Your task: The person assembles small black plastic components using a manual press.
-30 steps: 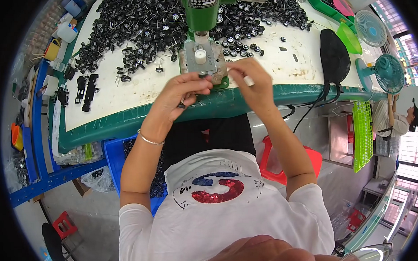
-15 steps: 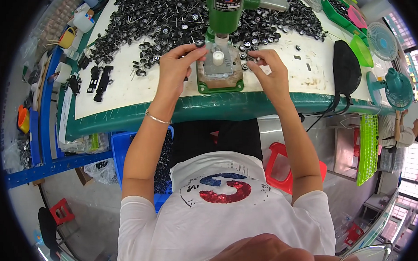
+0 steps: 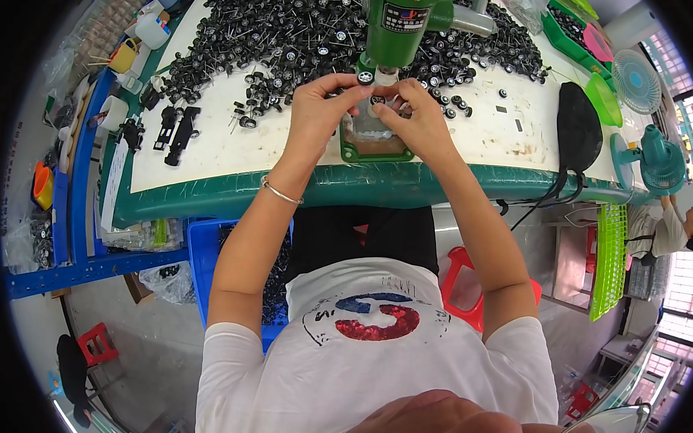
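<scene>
Two bare hands meet in the head view just under the nose of a green bench press machine (image 3: pixel 401 20) at the far middle of a white worktable with a green edge (image 3: pixel 231 197). The left hand (image 3: pixel 316 114) pinches a small black toy wheel with a silver hub (image 3: pixel 365 77) between thumb and fingertips; the wheel sits at the very tips of those fingers, raised above the table and just beneath the machine's nose. The right hand (image 3: pixel 415 119) is curled in beside it, its fingertips closed on a second small black wheel part (image 3: pixel 377 100) that lies just below and right of the first; the two hands' fingertips nearly touch. Whether an axle joins the two pieces is too small to tell. Below the hands sits the machine's green base plate (image 3: pixel 371 147), near the table's near edge.

Farther back, a large heap of loose black wheels on axles (image 3: pixel 279 43) spreads across the table's far side, left and right of the machine. Left of the hands lie two black toy chassis pieces (image 3: pixel 176 135). A thin silver bracelet (image 3: pixel 278 192) circles the left wrist. Under the table at left stands a blue plastic crate (image 3: pixel 207 256); a red plastic stool (image 3: pixel 463 277) shows to the right.
</scene>
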The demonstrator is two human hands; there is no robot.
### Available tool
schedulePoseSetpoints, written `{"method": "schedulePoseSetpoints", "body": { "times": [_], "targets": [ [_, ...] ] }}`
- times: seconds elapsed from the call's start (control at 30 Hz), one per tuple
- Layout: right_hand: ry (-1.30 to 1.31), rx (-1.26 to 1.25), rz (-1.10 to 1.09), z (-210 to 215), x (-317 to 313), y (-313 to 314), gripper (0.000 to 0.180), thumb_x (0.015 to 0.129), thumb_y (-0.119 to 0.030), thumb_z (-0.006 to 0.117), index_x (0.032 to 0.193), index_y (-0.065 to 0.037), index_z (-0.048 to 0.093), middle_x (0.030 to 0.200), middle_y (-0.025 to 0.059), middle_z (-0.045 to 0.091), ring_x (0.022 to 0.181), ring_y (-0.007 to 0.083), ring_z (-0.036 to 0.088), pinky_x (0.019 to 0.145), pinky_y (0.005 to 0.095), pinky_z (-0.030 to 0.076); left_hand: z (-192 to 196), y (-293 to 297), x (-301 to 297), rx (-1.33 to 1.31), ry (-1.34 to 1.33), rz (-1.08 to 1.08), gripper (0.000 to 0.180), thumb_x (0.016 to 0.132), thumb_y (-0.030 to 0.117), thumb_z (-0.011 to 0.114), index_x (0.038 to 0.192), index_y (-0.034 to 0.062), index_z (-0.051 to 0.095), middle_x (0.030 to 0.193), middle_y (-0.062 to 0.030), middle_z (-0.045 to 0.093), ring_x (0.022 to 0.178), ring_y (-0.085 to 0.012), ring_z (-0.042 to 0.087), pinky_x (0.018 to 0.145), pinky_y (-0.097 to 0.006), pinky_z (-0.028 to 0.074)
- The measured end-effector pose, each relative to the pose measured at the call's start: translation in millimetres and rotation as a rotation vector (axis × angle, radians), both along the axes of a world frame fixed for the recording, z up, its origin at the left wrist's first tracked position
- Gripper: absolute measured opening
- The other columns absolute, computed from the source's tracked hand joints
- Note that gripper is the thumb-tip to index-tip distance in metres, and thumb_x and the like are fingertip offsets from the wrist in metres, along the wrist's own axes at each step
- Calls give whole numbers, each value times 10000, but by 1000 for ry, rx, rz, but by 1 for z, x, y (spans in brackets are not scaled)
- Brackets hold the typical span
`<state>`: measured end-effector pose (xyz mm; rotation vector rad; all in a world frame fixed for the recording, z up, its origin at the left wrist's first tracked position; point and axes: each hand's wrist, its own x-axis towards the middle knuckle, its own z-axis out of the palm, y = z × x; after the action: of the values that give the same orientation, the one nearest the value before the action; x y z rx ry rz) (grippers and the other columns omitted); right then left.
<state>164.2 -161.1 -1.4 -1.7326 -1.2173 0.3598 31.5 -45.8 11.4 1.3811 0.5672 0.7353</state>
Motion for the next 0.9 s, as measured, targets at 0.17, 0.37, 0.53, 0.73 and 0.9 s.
{"method": "schedulePoseSetpoints", "body": {
  "times": [0.17,0.37,0.53,0.73,0.9],
  "targets": [
    [-30,124,-17,-5,0,-6,417,774,-196,705,1153,-48,615,1034,84,545,821,171,558,765,311,466,1,-8,3,103,2,-19,188,770,136,775,918,33,722,691,25,636,559,-13,537,436,-156,299],
    [52,273,-178,6,42,-23,365,811,-163,699,1158,-69,633,1040,52,602,793,108,564,774,266,457,1,-9,10,74,-15,-58,183,772,101,769,931,23,721,731,2,648,595,-37,536,546,-177,396],
    [302,505,-249,59,89,-15,244,903,-198,633,1100,-58,665,871,15,648,756,80,584,686,225,448,8,-13,16,135,-21,-27,161,797,97,725,936,14,727,753,-17,678,652,-57,584,594,-206,462],
    [615,582,-5,187,81,39,261,984,-276,501,1050,-52,619,809,8,620,644,97,522,580,208,413,10,-10,15,203,35,-6,177,794,100,726,947,11,727,791,-28,697,708,-66,599,651,-231,474],
    [1724,65,547,239,127,59,162,957,-219,548,929,-69,601,587,-71,421,438,40,352,380,193,260,12,-10,14,183,65,-50,179,788,106,748,949,30,735,831,-10,702,759,-46,599,705,-194,452]
  ]
}}
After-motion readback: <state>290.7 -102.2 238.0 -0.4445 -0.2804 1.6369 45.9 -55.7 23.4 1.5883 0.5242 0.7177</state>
